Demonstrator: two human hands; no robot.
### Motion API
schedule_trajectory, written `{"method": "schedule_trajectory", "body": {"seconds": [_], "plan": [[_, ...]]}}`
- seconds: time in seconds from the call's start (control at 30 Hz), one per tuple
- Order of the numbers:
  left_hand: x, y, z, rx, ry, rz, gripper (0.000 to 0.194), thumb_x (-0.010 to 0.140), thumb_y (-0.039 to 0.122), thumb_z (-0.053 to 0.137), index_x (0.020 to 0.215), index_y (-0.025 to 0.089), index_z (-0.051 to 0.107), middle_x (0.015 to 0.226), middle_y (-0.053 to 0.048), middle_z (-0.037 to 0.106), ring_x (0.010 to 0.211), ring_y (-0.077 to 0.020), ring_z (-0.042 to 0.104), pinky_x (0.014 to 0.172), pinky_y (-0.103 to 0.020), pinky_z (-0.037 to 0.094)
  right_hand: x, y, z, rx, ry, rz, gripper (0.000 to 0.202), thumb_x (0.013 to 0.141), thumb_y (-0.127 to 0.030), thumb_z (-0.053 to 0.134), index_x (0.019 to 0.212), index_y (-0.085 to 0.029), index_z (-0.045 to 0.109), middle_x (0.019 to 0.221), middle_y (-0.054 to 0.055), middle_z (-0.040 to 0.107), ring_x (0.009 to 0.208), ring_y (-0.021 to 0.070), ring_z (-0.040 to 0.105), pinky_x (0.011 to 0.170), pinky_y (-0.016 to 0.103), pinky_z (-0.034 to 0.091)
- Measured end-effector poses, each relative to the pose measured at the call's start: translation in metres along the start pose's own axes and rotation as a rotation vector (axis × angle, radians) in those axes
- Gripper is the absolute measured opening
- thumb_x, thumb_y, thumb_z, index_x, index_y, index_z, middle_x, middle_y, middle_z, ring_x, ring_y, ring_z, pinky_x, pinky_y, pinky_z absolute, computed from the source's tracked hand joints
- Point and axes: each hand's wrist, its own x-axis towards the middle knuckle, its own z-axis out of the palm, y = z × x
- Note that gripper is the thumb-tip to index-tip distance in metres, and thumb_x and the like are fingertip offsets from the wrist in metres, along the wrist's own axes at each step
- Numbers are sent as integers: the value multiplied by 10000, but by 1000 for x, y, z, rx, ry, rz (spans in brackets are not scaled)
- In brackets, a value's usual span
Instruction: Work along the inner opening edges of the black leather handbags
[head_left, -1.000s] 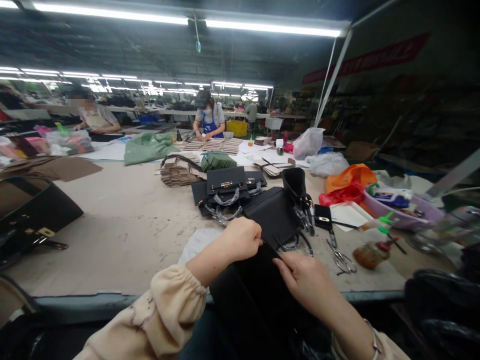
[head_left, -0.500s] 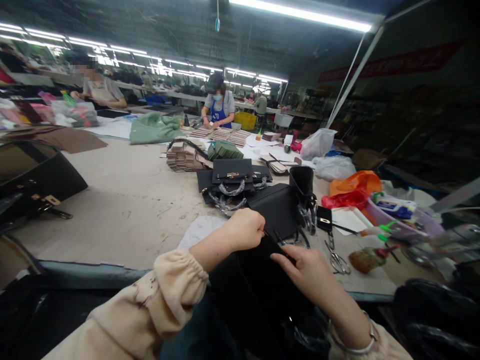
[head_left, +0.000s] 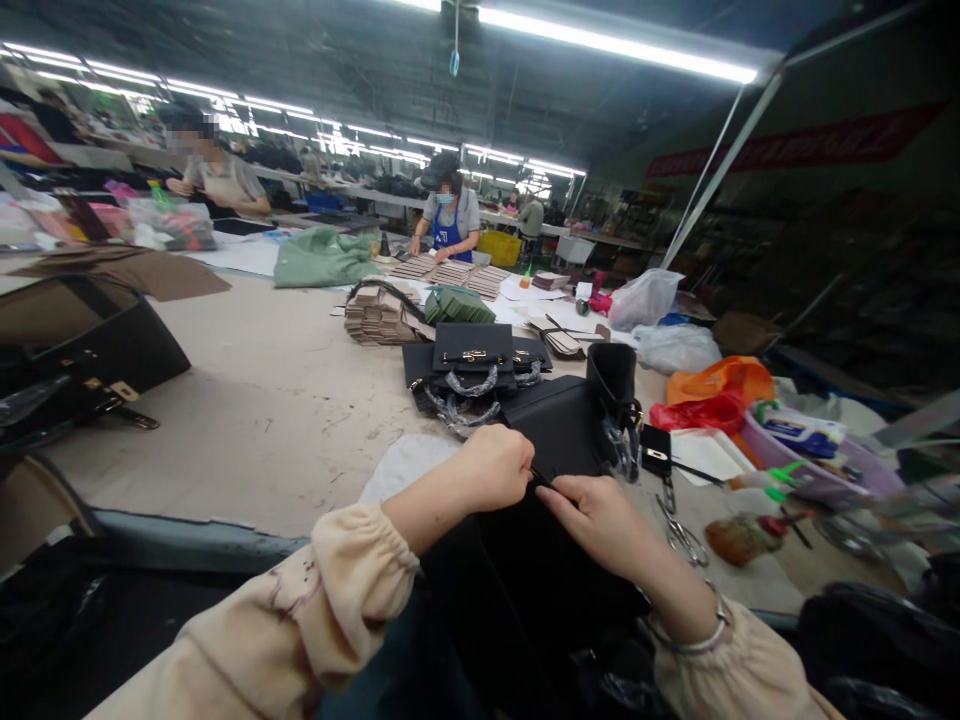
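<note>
A black handbag (head_left: 551, 580) rests at the table's near edge, close to my body, most of it lost in shadow. Its upper edge is pinched by my left hand (head_left: 499, 465), closed in a fist. Just to the right, my right hand (head_left: 600, 520) grips the same edge between thumb and fingers. A small gap separates the two hands. Right behind them, another black bag (head_left: 555, 415) lies on the table (head_left: 247, 400). Beyond it are several small black handbags (head_left: 472, 350) with plastic-wrapped handles and gold clasps.
Scissors (head_left: 682, 535) and a red-capped bottle (head_left: 742, 540) lie right of my hands, near a purple basin (head_left: 817, 480). Large black bags (head_left: 150, 340) stand at left. Stacked brown pieces (head_left: 382, 315) and a green cloth (head_left: 322, 255) lie farther back. A co-worker (head_left: 450, 215) works across the table.
My right hand has slid along the bag's edge toward my left hand, narrowing the gap. The left hand keeps its grip. The view has shifted slightly.
</note>
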Motion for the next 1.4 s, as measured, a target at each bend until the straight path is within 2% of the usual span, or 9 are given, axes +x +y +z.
{"method": "schedule_trajectory", "body": {"seconds": [0.4,0.5,0.7,0.87,1.07,1.17,1.27,1.33,1.4], "plan": [[-3,3,-1,-6,-21,21,198,772,246,517,731,170,695,767,-74,709,743,-213,653,683,-298,491,-3,-10,-6,-90,2,-10,390,919,-330,409,598,-196,583,563,1,607,534,113,546,527,251,276],[-5,3,-2,-19,-27,22,186,766,246,529,729,175,697,763,-70,711,737,-214,651,666,-294,487,-5,-11,-6,-62,4,-5,425,919,-382,414,569,-194,564,527,-9,584,493,105,515,497,254,246],[-11,7,-3,-34,-23,37,180,767,256,538,733,174,694,769,-62,707,743,-200,648,682,-282,480,-10,-9,-6,20,-39,11,425,820,-547,517,603,-187,576,500,-26,551,466,101,465,457,239,211],[-12,8,-2,-35,-20,57,176,759,215,521,732,168,688,772,-66,708,742,-203,649,681,-286,481,-7,-12,-8,12,-20,-18,417,902,-430,431,595,-187,575,526,-16,575,498,106,508,478,236,239],[-17,7,-7,-88,7,73,146,745,181,532,697,171,670,757,-49,693,733,-191,639,686,-282,488,-6,-20,-6,-148,17,-14,355,903,-325,439,636,-205,639,631,22,680,604,142,616,535,257,289],[-30,9,-15,-205,115,30,127,757,186,552,823,190,660,918,-38,700,844,-175,642,796,-277,492,-7,-20,-4,-192,34,44,365,908,-341,422,671,-202,661,670,47,702,649,170,648,552,270,312],[-48,16,-17,-276,247,-49,342,737,287,638,1066,204,590,1217,-63,607,1105,-207,565,975,-319,428,-7,-20,-3,-210,39,91,359,910,-350,415,721,-199,679,717,63,717,688,190,665,570,276,343],[-59,21,-12,-263,210,-108,556,700,331,682,1210,198,507,1289,-90,556,1174,-243,520,998,-359,417,-7,-21,-3,-220,44,103,352,909,-353,414,741,-202,684,732,65,719,700,197,669,579,278,360],[-67,24,-4,-250,124,-169,683,693,284,676,1312,157,417,1334,-129,513,1210,-269,490,1009,-381,410,-6,-24,-4,-222,53,112,357,910,-361,410,742,-204,683,731,67,718,698,198,670,582,278,373]]}}
